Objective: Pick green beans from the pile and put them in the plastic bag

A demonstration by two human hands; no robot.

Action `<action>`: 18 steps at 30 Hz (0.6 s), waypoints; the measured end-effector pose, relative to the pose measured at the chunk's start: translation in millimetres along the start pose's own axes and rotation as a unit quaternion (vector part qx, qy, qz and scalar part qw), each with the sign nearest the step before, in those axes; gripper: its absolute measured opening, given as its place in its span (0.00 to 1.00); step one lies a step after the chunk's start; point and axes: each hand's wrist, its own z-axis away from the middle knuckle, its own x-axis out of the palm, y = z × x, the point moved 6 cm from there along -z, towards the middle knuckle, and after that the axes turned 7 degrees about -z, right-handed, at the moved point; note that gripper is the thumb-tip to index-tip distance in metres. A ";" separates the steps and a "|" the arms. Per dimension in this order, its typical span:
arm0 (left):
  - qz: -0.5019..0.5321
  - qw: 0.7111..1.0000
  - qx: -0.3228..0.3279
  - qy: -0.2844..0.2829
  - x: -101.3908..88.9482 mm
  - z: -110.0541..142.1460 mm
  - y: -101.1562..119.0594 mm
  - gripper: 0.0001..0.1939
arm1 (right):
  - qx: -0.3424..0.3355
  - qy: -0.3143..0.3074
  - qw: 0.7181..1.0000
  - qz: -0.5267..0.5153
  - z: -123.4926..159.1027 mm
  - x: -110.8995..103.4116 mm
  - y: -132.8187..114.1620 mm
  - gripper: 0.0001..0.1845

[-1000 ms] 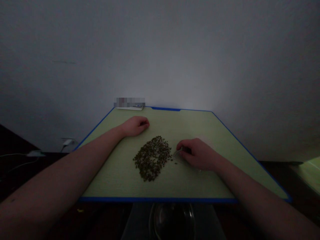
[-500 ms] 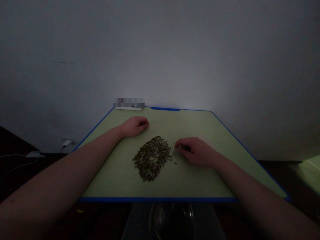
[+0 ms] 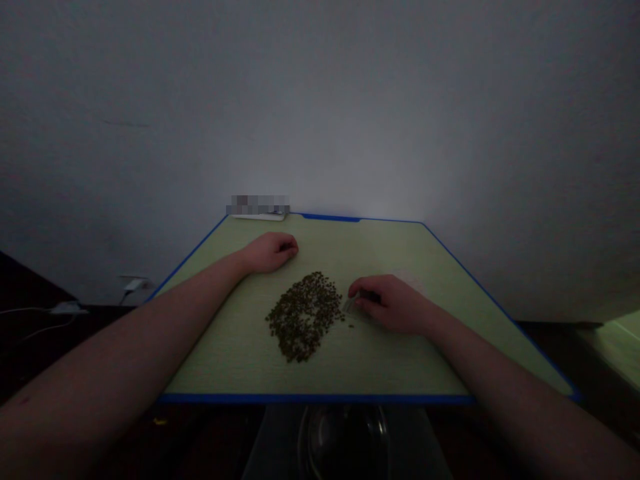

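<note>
Pinches a thin translucent piece (image 3: 347, 305) between the thumb and forefinger of the right hand (image 3: 393, 303); too blurred to name more closely. Slants it down just beside the right edge of a heap of small dark grains (image 3: 303, 323); cannot tell whether touching. Rests the left hand (image 3: 270, 253) beyond the heap and to its left, with fingers loosely curled in; cannot tell whether closed around anything. Spreads the heap between both forearms, near the middle of a pale tabletop (image 3: 400, 373), with a stray grain (image 3: 351, 327) to its right, near the right hand. Farther out, comes to blue trim (image 3: 320, 399) around the tabletop, then to a white-based object (image 3: 259, 217), pixelated above, at the far left corner. Below the near edge, shows a round glossy vessel (image 3: 345, 443); at lower left, a white plug (image 3: 134, 287) by the wall (image 3: 325, 120).
</note>
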 end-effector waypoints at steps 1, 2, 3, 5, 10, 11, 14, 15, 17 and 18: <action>0.002 1.000 0.001 0.000 -0.3 0.1 0.4 0.14 | 0.001 -0.006 1.000 -0.001 0.6 0.8 0.1 0.10; 0.003 1.000 0.001 0.001 -0.5 0.1 0.6 0.14 | 0.003 -0.010 1.000 -0.001 1.3 1.2 0.1 0.10; 0.003 1.000 0.001 0.000 -0.6 0.2 0.7 0.14 | 0.005 -0.012 1.000 -0.002 2.0 1.4 -0.2 0.10; 0.002 1.000 0.000 0.000 -0.6 0.2 0.3 0.14 | 0.008 -0.015 1.000 -0.006 3.2 1.8 -1.8 0.10; -0.001 1.000 0.003 0.002 -0.1 0.1 -1.0 0.14 | 0.011 -0.011 1.000 -0.013 3.8 3.1 -7.2 0.10; 0.000 1.000 0.003 0.004 0.0 0.1 -1.1 0.14 | 0.014 -0.008 1.000 -0.011 3.8 3.2 -7.5 0.10; 0.008 1.000 0.001 0.002 0.5 0.1 -1.4 0.14 | 0.020 -0.001 1.000 0.000 3.7 3.3 -7.0 0.10; 0.009 1.000 0.001 0.000 0.7 0.1 -1.4 0.14 | 0.021 0.000 1.000 0.003 3.7 3.4 -6.7 0.10; 0.006 1.000 0.002 -0.001 0.8 -0.1 -1.2 0.14 | 0.022 0.004 1.000 0.007 3.5 3.7 -6.5 0.10; 0.002 1.000 0.003 0.000 0.6 -0.2 -1.1 0.14 | 0.019 0.006 1.000 0.008 3.4 4.0 -7.1 0.10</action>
